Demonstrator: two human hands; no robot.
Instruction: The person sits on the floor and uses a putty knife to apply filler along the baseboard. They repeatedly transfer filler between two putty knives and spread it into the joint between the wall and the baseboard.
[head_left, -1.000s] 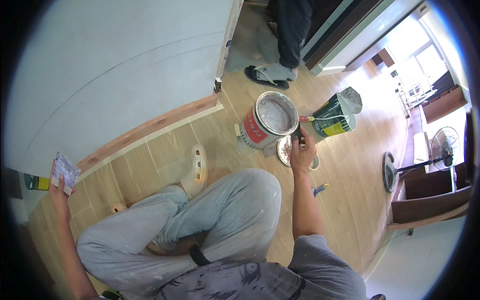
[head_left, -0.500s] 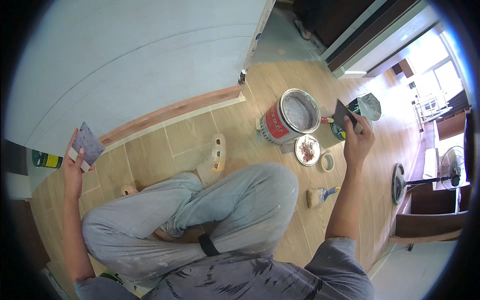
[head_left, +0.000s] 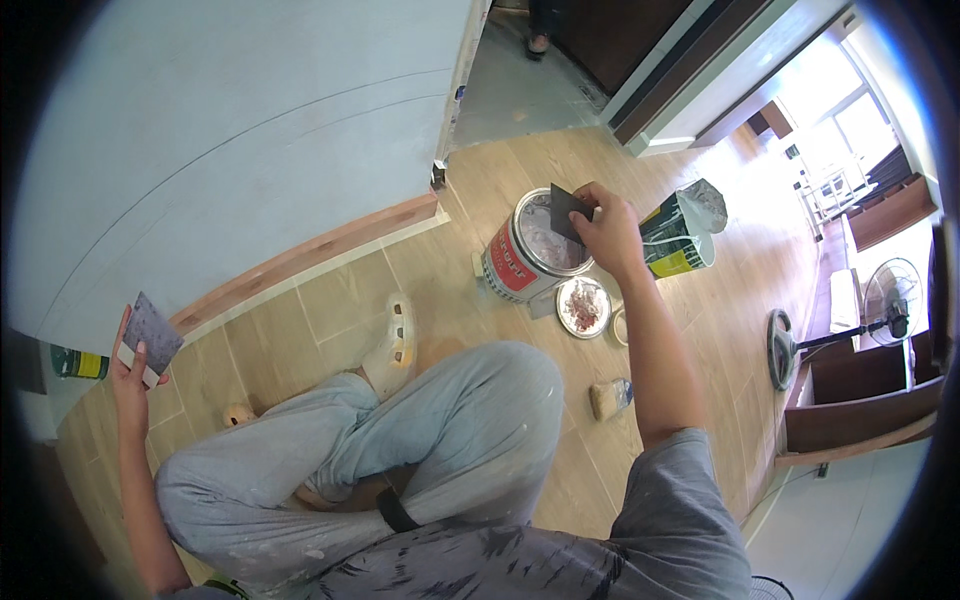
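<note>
My left hand (head_left: 131,375), off to the left near the wall, grips a flat putty scraper (head_left: 157,332) with a grey-smeared blade and a pale edge strip. My right hand (head_left: 610,235) pinches a second, dark putty scraper (head_left: 566,211), its blade over the rim of an open metal can (head_left: 508,262) with a red label. Grey paste (head_left: 542,236) fills part of that can. Whether the blade touches the paste, I cannot tell. Beside the can lies a round lid (head_left: 583,305) with reddish-brown bits on it.
A green bucket (head_left: 672,240) with a grey-smeared cover stands beyond my right hand. Near my right forearm lie a tape roll (head_left: 620,328), partly hidden, and a paintbrush (head_left: 608,399). A standing fan (head_left: 783,350) is at right, a grey wall (head_left: 250,130) at left. Someone's foot (head_left: 537,45) shows behind.
My right hand has carried its scraper leftward to the can's opening. My left hand keeps its scraper. The whole view has shifted somewhat, the can now appearing further left.
</note>
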